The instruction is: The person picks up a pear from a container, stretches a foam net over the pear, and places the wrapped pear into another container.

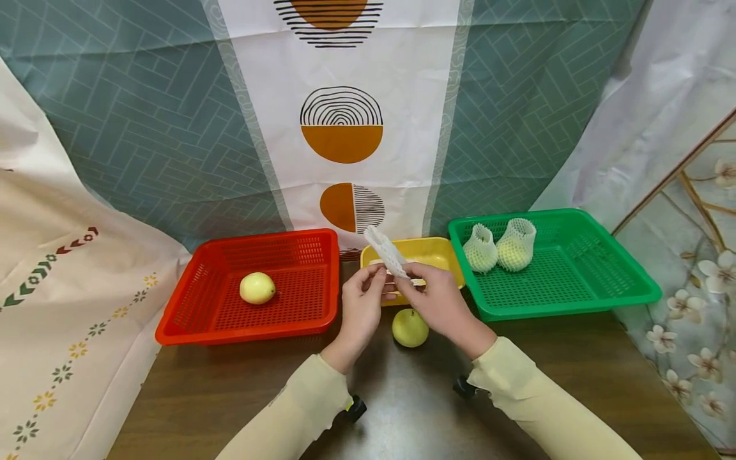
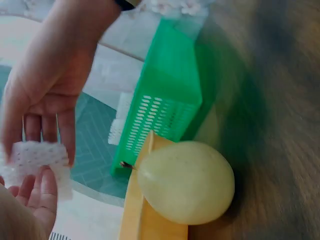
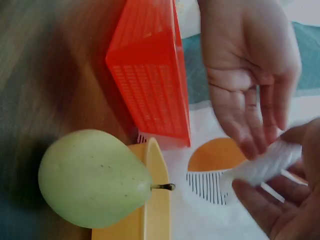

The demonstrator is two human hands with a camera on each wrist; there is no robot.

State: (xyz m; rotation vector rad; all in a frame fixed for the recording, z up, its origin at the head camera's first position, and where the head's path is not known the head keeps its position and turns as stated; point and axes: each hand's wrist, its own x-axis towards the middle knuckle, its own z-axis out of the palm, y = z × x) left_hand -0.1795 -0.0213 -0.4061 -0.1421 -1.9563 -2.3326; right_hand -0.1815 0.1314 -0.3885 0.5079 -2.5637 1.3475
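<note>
So there's a yellow tray [image 1: 439,254] in the middle of the surface [image 1: 402,409], and both hands are up over its near edge with a white foam net [image 1: 384,249] between them. The right hand [image 1: 439,299] has its thumb and fingers pinching the net. The left hand [image 1: 361,305] is at the net's near end, and its thumb and index look pinched on the edge too, with the other fingers stretched out underneath. My guess is it takes fingertips from both sides because the net is lying flat and it's flimsy stuff. The far end sticks up loose over the tray.

A bare pear [image 1: 410,328] sits stem up just in front of the tray, under the hands, probably parked there to be within easy reach. Can't tell if it touches the tray. Something white shows inside the tray, but the hands mostly cover it.

Left of the tray is a red basket [image 1: 301,313] with one yellowish fruit [image 1: 257,288] lying on its side, no net. Right of the tray, a green basket [image 1: 592,275] has two netted pears [image 1: 515,253] standing side by side, so I'd say the baskets split bare from wrapped.
</note>
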